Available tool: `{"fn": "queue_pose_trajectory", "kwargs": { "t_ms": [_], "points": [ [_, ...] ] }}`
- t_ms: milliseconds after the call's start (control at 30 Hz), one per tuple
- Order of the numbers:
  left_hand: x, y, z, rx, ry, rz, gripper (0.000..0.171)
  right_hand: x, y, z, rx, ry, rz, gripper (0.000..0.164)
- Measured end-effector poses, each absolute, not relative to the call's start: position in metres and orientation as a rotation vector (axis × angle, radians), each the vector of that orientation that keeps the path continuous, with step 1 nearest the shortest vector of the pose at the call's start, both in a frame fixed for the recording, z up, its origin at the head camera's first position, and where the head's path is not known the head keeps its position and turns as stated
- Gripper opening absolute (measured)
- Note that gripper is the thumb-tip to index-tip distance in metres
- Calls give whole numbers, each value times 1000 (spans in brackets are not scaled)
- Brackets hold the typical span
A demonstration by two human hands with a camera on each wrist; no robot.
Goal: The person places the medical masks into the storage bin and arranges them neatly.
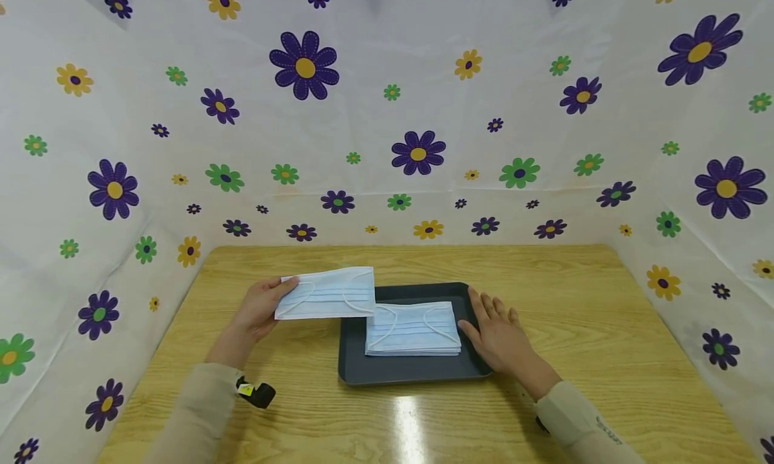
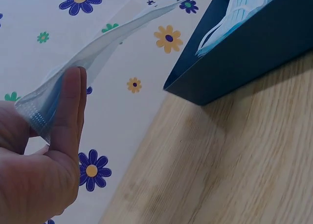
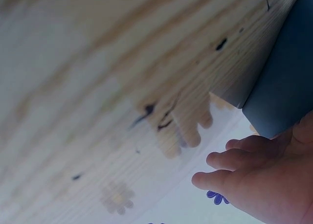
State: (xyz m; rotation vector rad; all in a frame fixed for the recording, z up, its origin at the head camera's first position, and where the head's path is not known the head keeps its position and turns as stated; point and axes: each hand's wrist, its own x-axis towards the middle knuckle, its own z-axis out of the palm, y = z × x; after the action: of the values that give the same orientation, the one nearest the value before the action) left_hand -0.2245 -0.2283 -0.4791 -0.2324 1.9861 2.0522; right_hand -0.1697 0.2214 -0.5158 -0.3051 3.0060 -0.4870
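A pale blue face mask with white ear loops (image 1: 329, 295) is pinched at its left end between the thumb and fingers of my left hand (image 1: 261, 307). It hangs in the air, its right end reaching over the left side of a dark grey tray (image 1: 417, 372). In the left wrist view the mask (image 2: 110, 43) appears nearly edge-on and slightly bent. Inside the tray lies a stack of similar masks (image 1: 414, 330). My right hand (image 1: 500, 333) touches the tray's right edge with its fingers extended. The right wrist view shows those fingers beside the tray's outer wall (image 3: 286, 62).
The tray stands on a wood-grain table (image 1: 592, 343). A white flower-printed sheet (image 1: 375, 121) encloses the table at the back and both sides. A small black device (image 1: 261, 395) is strapped at my left wrist.
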Motion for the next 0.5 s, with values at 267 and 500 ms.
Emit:
{"fn": "queue_pose_trajectory", "kwargs": {
  "t_ms": [267,500],
  "points": [
    [-223,-206,-481,-207,1991,2034,55,-169,221,-516,-297,3013,-477,75],
    [-222,-186,-484,-202,2027,2008,47,-169,221,-517,-306,3015,-477,75]
  ]
}}
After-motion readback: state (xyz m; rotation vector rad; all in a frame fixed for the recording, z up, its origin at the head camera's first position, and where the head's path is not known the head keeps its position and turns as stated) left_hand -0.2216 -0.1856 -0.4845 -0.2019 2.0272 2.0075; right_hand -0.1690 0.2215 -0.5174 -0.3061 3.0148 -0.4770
